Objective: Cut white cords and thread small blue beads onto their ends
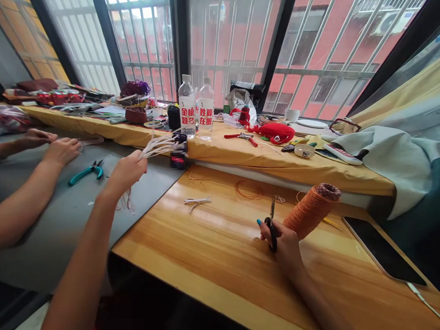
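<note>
Head camera: at far left, a co-worker's hands [62,150] hover above a grey table [148,184], near a pale strand. Teal-handled pliers [86,174] lie on that table, between the co-worker's forearm and the worker's own left arm. The worker's left hand [129,167] is closed around a bundle of white cords [158,147], held up over the table, with loose ends hanging beneath the fist. Behind the cords stands a phone [178,152], just in front of two clear bottles [205,110] on a cloth-covered ledge [219,153]. On the wooden table [215,242] lie short white cord pieces [197,201] and, farther right, loose orange thread [247,190]. Black-handled scissors [271,230], blades pointing away, are gripped in the right hand [287,244], its fingers curled about the handles. Just beyond that hand, a spool of orange thread [310,212] leans at a tilt; at right, a dark-screened tablet [383,249] lies with a white cable [423,295] attached.
</note>
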{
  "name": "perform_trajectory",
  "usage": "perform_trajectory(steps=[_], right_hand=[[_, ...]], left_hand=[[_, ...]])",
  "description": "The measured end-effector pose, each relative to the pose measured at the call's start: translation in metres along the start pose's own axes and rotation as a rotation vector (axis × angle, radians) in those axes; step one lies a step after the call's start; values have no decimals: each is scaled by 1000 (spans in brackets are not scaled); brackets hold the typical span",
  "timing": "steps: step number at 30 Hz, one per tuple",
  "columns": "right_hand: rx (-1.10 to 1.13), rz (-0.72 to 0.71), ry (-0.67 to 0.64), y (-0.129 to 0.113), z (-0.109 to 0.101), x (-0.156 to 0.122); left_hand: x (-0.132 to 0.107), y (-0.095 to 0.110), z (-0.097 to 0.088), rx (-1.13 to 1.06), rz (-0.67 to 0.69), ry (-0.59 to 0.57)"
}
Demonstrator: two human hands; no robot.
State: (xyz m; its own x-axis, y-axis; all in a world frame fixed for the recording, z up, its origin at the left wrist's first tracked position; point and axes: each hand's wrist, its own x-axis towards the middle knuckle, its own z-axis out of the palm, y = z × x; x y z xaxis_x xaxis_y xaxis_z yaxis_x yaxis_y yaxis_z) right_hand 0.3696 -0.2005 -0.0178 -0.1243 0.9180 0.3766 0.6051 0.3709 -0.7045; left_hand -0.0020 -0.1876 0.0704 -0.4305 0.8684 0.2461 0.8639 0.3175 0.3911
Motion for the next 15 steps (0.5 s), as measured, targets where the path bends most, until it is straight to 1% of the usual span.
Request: perform_trajectory(steps=[1, 2, 4, 6, 7, 8, 10, 12, 14, 15], right_hand=[[-7, -36, 29, -1, -1, -1], [-14, -80, 64, -2, -3, -3], [-27, -186, 145, -2, -9, -7], [-36, -276, 229, 0, -17, -11], [-31, -299, 274, 2, -21, -12], [-11, -306, 320, 5, -24, -13], [72, -277, 398, 9, -31, -14], [184, -235, 447, 11, -35, -14], [263, -214, 459, 11, -36, -12], [280, -214, 458, 10, -36, -11]], left_hand=[[-5, 14, -3, -43, 56, -12], [-11, 27, -4, -89, 148, -40], [-24, 53, -1, -183, 367, -169], [-40, 73, 11, -196, 574, -356], [-48, 82, 19, -182, 656, -462], [-55, 88, 29, -161, 735, -542], [-69, 96, 52, -75, 873, -641], [-78, 97, 72, 32, 995, -678], [-81, 95, 84, 97, 1066, -688], [-81, 93, 86, 114, 1076, -690]])
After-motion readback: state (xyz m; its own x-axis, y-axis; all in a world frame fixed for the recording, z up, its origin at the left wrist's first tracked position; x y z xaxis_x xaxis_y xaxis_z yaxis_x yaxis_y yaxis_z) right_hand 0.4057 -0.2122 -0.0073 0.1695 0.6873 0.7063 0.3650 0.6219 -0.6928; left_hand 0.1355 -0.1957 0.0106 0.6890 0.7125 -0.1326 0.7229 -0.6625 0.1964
